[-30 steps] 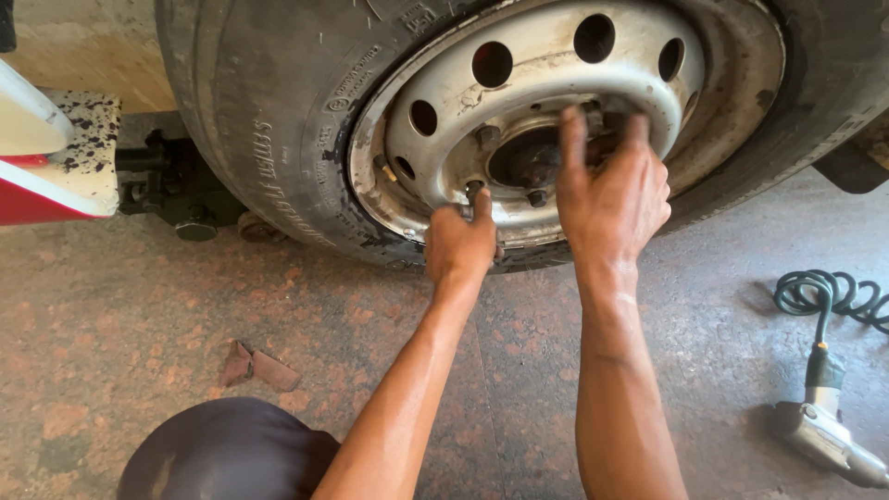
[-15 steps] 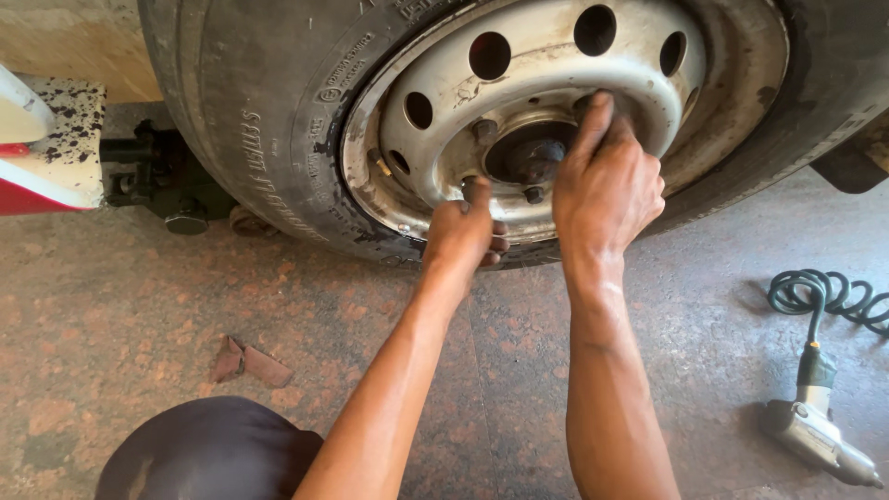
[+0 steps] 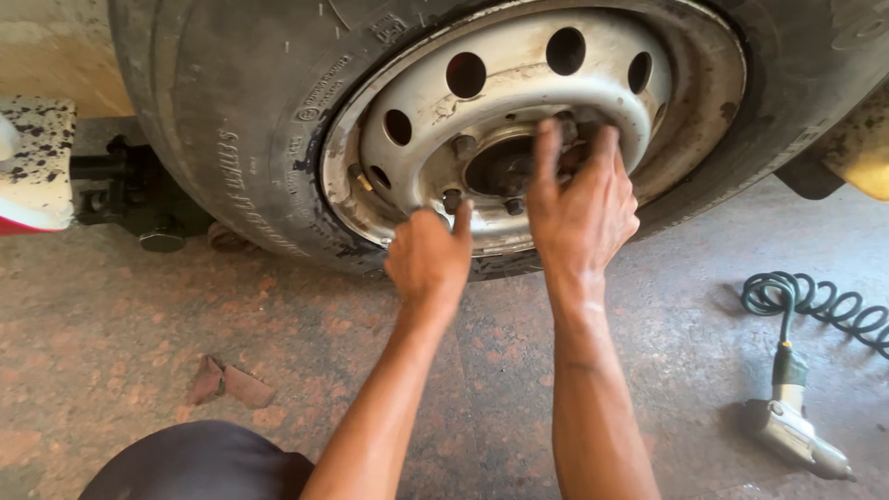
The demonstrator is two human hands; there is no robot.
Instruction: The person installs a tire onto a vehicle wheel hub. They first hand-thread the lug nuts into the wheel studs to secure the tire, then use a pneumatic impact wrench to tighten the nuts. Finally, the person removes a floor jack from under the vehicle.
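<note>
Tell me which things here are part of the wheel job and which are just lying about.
In the job:
left hand, at a lug nut
right hand, fingers at the hub
rim and tyre
impact wrench with its coiled hose, probably, though it lies untouched

Lying about:
brick bits
jack; its role is unclear

Large tyre [image 3: 231, 120] with a pale steel rim [image 3: 435, 120], ring of round holes. Left hand [image 3: 428, 259] at the lower rim, forefinger raised beside a wheel nut [image 3: 452, 199]. Right hand [image 3: 582, 206] spread over the dark hub [image 3: 500, 167], fingertips [image 3: 548, 139] at the studs. Stained concrete floor [image 3: 139, 324]. Impact wrench [image 3: 796, 431] lies on the floor to the right, coiled green air hose [image 3: 815, 301] attached. Two reddish fragments [image 3: 230, 381] lower left, black jack [image 3: 139, 199] behind the tyre
</note>
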